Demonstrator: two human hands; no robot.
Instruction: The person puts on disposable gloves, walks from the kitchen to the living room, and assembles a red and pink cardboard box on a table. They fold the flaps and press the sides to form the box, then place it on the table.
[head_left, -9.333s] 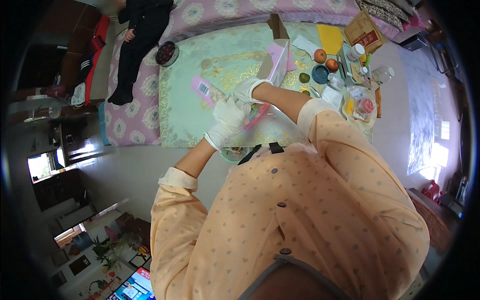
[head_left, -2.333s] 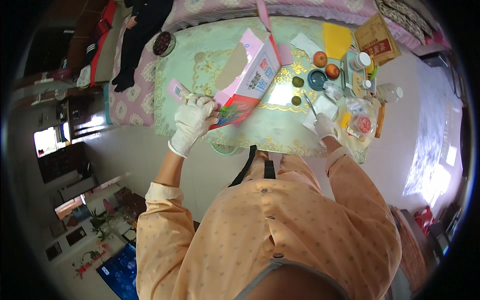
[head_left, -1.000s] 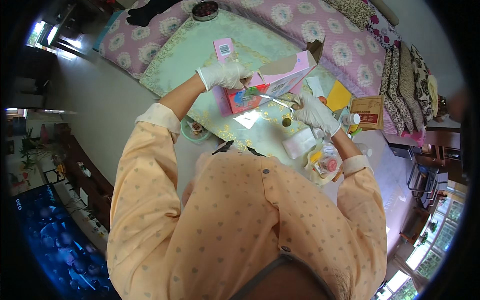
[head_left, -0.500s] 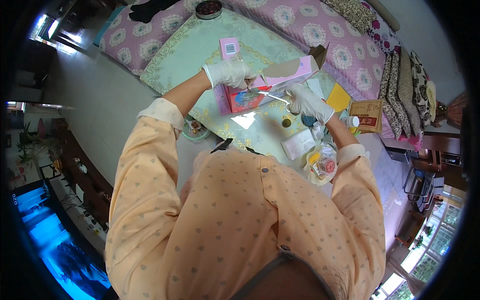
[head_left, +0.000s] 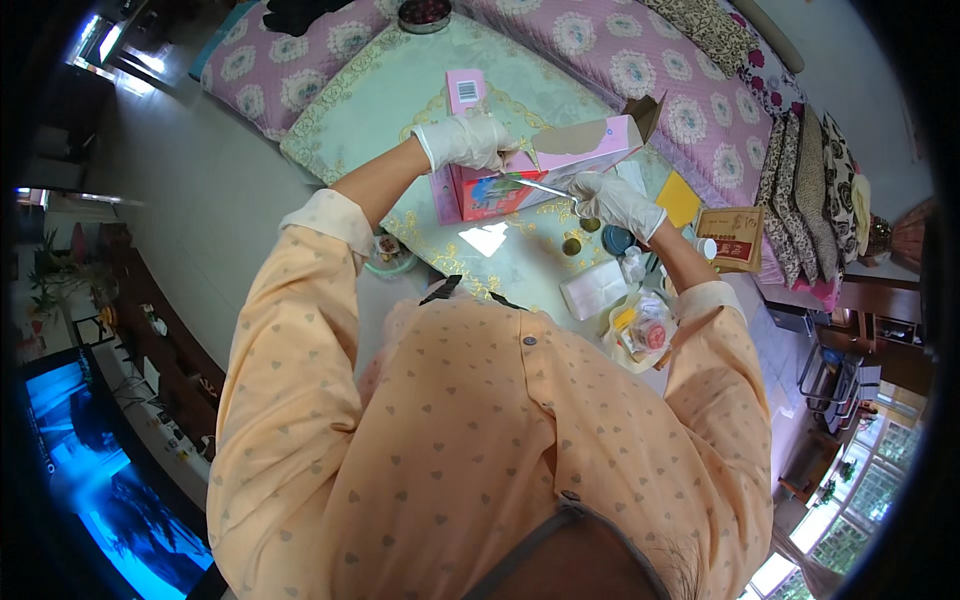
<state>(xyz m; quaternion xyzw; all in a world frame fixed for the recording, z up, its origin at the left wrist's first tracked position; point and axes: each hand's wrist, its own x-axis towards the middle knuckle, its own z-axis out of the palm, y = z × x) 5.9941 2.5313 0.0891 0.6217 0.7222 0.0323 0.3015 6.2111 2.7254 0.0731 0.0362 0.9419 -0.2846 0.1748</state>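
Observation:
My left hand (head_left: 464, 142), in a white glove, is closed on the cut edge of a pink cardboard box (head_left: 585, 143). The box lies on its side with a ragged opening along its top and a red printed panel facing me. In my right hand (head_left: 622, 205), also gloved, is a pair of metal scissors (head_left: 543, 187). Their blades point left to the box wall, just below my left fingers. The blade tips are too small to make out. A pink flap with a barcode (head_left: 466, 90) stands out beyond my left hand.
The table has a pale green patterned cover (head_left: 370, 95). Near my right wrist are a blue round lid (head_left: 617, 239), a white tissue pack (head_left: 594, 289), a yellow sheet (head_left: 679, 200), a brown packet (head_left: 731, 238) and a bag of small items (head_left: 645, 328). A round tin (head_left: 421, 14) stands at the far edge.
The scissors have turned and look narrower, their blades closer together. My left hand and the box appear slightly farther right in view. Both hands keep their holds.

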